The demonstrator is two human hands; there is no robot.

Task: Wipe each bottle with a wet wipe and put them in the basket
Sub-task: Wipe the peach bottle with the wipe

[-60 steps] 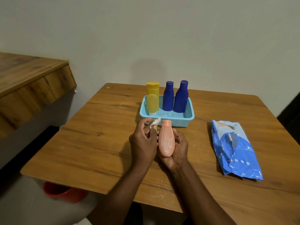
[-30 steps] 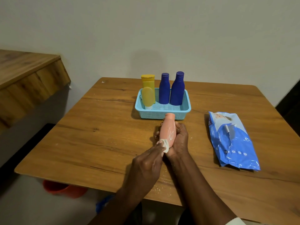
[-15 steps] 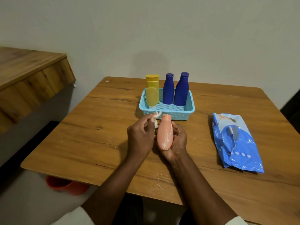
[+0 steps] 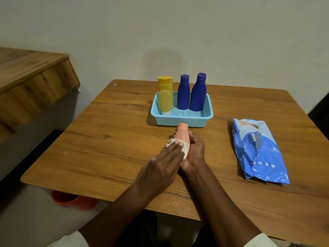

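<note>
A pink bottle (image 4: pixel 182 133) lies in my right hand (image 4: pixel 195 150), which grips it from below just in front of the basket, cap pointing away from me. My left hand (image 4: pixel 163 164) presses a white wet wipe (image 4: pixel 171 142) against the bottle's side with straight fingers. The light blue basket (image 4: pixel 181 119) stands at the middle of the wooden table (image 4: pixel 110 145). In it stand a yellow tube (image 4: pixel 165 100) at the left and two dark blue bottles (image 4: pixel 183 94) (image 4: pixel 198 93) to its right.
A blue pack of wet wipes (image 4: pixel 258 150) lies on the table to the right of my hands. A wooden shelf (image 4: pixel 30 81) juts out at the left. An orange bucket (image 4: pixel 71 200) sits on the floor under the table's near left edge.
My left hand has slid the wipe back down from the bottle's cap to its middle. The right hand keeps holding the pink bottle in the same place.
</note>
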